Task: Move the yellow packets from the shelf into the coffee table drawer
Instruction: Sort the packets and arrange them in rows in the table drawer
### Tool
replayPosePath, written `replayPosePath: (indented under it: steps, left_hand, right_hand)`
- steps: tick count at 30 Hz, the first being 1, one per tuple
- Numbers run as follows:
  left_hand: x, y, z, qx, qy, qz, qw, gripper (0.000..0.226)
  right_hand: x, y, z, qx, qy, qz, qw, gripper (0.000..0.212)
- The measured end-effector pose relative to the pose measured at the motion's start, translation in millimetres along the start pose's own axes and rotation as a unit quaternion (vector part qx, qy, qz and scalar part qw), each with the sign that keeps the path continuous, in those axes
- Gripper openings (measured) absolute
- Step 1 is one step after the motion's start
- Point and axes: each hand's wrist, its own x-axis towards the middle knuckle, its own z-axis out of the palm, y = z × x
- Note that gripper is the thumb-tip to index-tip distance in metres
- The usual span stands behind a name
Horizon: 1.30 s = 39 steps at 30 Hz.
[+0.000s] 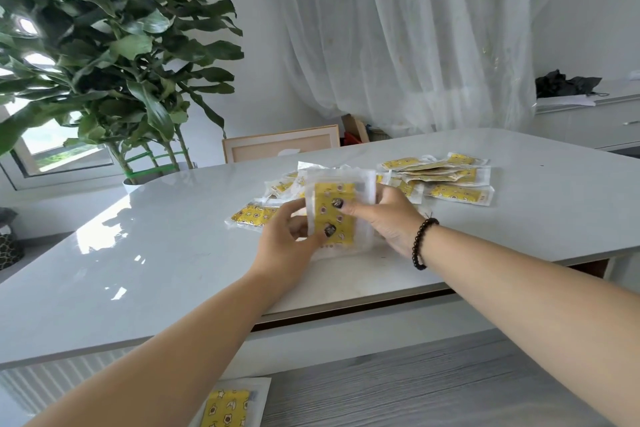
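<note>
Held upright above the middle of the bench: a stack of yellow packets, clear-edged sleeves with a yellow cartoon print, gripped from both sides. Left hand on the stack's left edge, thumb across the front face, remaining fingers behind and mostly hidden. Right hand on the right edge, thumb also pressed on the front, fingers curled round the back; beaded bracelet on that wrist. Looks like squaring or gathering the stack, judged as the collecting step, ahead of any carry. More loose packets scattered flat just behind and to the right, another packet lying flat to the left, touching or just beside the left hand. One further packet on the grey wood floor near the bottom edge. No open drawer visible; only a dark seam under the bench's near edge, so impossible to say where the drawer sits. Next move, as a judgement: firm two-sided grip so the slippery sleeves do not fan out, then either adding the loose ones or lowering the stack toward the drawer. Farther out: a large leafy plant far left, a sheer white curtain behind, a picture frame leaning beyond the far edge.
</note>
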Motion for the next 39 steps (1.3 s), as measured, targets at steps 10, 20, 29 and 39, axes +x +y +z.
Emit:
replayPosePath:
  steps: [10,20,29,39]
  left_hand:
    - [24,-5,-3,0.024,0.105,-0.055,0.993,0.020]
    - [43,14,79,0.297,-0.051,-0.005,0.953,0.049]
    - [56,36,88,0.404,-0.091,-0.134,0.900,0.087]
    - [43,39,8,0.305,-0.203,-0.265,0.892,0.044]
  right_hand:
    - [12,9,-45,0.190,0.134,0.058,0.971,0.029]
    - [16,16,-96,0.260,0.226,0.056,0.937,0.030]
    - [16,23,-92,0.098,0.192,0.023,0.976,0.023]
    - [12,26,-91,0.055,0.168,0.036,0.984,0.038]
